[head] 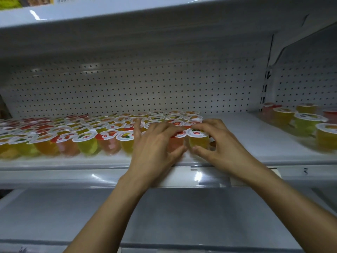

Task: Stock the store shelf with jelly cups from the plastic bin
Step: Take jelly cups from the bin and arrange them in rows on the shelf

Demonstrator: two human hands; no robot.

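- While both arms reach in side by side, the left hand (155, 143) closes narrowly round a red jelly cup (176, 144). Its thumb presses the cup's front wall and its fingers curl over the lid, with the forefinger lifted free above the cups behind.
- The right hand (222, 143) grips a yellow jelly cup (198, 141) in much the same way, with the thumb at the front and curled fingers over the far rim of the lid.
- Both cups stand upright, just beside each other between the hands, at the front edge of the shelf (237, 136).
- Left of the left hand, rows of jelly cups (82, 132) sit packed lid to lid. More rows lie just behind the fingertips, reaching back to the pegboard wall (145, 84).
- Well apart to the right of the right hand, past an upright post (267, 79), stands a second group of cups (306, 123).
- Below the forearms lies a grey lower shelf (164, 207), and an upper shelf (145, 21) hangs over the hands.
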